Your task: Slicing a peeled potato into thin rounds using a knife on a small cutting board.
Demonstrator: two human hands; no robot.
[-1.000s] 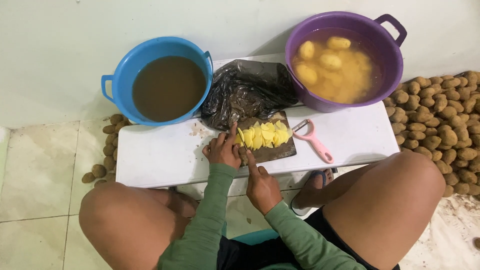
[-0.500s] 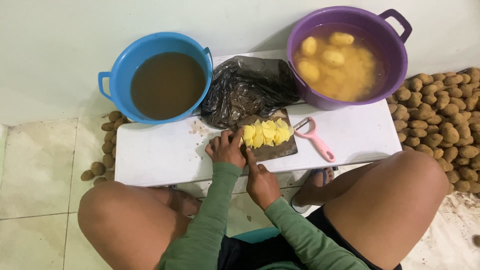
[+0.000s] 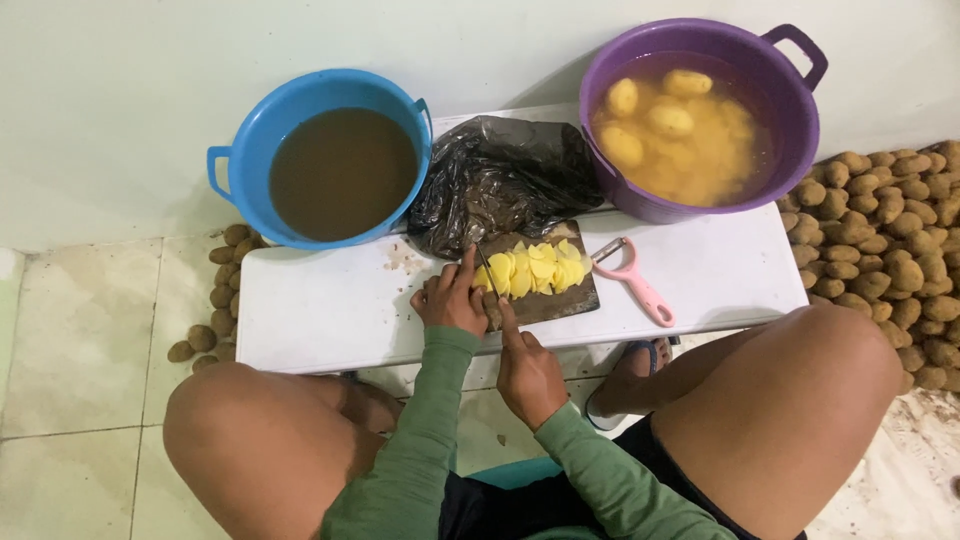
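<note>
A seated person slices a peeled potato on a dark cutting board (image 3: pixel 545 300) at the middle of a white tabletop (image 3: pixel 320 310). The right hand (image 3: pixel 530 375), just below the board, has its grip clamped on a knife (image 3: pixel 488 275), forefinger laid along the blade. The left hand (image 3: pixel 450 298), at the board's left edge, curls its fingers onto the uncut potato end, beside a fan of yellow slices (image 3: pixel 535 268). A pink peeler (image 3: pixel 635 285) lies right of the board, a black plastic bag (image 3: pixel 500 180) behind it. Flanking the bag stand a blue tub (image 3: pixel 250 150) of brown water and a purple tub (image 3: pixel 790 110) of peeled potatoes. Unpeeled potatoes (image 3: pixel 880 230) heap the tiled floor right of the board.
</note>
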